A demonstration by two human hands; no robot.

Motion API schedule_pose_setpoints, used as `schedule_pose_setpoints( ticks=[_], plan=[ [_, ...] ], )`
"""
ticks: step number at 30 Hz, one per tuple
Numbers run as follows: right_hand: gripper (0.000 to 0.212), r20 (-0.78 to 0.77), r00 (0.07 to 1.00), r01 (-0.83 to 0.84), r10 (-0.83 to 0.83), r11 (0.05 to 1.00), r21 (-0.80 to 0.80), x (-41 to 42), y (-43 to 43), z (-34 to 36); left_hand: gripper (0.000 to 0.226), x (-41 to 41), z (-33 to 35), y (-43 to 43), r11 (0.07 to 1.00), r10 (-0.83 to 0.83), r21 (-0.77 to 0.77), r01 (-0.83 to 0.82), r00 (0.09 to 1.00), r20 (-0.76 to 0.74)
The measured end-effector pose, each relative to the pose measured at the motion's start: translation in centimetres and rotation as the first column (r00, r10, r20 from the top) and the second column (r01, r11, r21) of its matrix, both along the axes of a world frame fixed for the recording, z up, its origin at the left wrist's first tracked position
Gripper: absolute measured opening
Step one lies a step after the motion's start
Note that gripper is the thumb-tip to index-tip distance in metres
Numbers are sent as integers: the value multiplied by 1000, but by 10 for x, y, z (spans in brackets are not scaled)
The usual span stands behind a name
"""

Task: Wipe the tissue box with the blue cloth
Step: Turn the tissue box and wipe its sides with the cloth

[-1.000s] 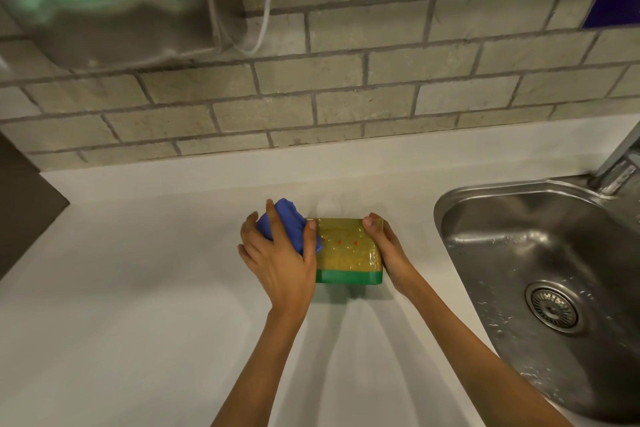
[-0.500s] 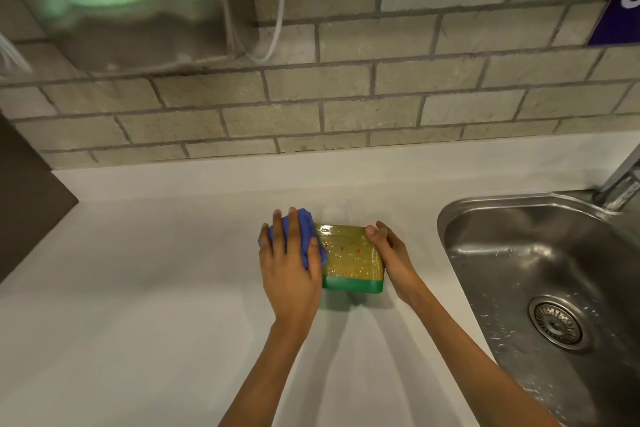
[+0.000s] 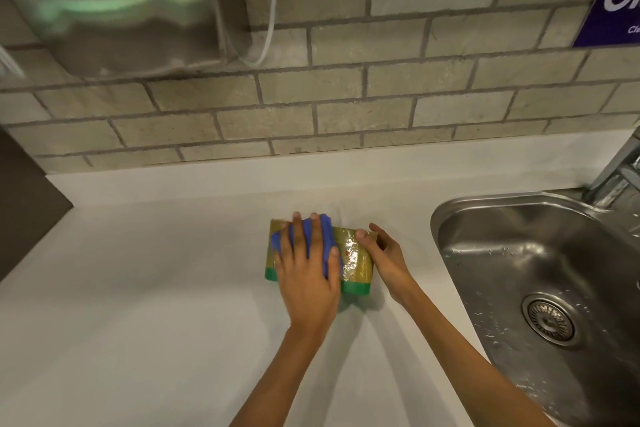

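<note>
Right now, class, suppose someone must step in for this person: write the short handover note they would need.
Left hand: flat on top of the tissue box, fingers spread, pressing the blue cloth onto it.
Right hand: steadying the box at its right end, thumb on top.
The box sits on the white counter, left of the sink.
Done: wiping is under way on the top face.
Left: how much is already wiped cannot be told; cover the rest of the top and the sides.
</note>
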State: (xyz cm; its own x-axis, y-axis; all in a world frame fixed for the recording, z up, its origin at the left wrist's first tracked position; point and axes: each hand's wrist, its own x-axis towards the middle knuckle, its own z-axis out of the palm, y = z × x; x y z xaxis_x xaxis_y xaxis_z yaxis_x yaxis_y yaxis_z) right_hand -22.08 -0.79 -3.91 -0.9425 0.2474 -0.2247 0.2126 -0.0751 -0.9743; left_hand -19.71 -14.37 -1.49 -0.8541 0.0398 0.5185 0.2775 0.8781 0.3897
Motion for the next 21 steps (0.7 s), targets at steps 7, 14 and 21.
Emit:
schedule_pose_setpoints(
  ticks=[7,14,21],
  plan=[
    [81,2,1000,3,-3,1000,11,0,-2,0,50,2,-21,-28,994,-100,35,105,987,-126],
    [83,0,1000,27,-27,999,34,-1,-5,-2,51,10,-21,1,986,-163,-36,160,982,-97],
    [89,-4,999,41,-41,999,29,-3,-7,-4,61,6,-17,1,982,88,164,-88,996,9]
  ],
)
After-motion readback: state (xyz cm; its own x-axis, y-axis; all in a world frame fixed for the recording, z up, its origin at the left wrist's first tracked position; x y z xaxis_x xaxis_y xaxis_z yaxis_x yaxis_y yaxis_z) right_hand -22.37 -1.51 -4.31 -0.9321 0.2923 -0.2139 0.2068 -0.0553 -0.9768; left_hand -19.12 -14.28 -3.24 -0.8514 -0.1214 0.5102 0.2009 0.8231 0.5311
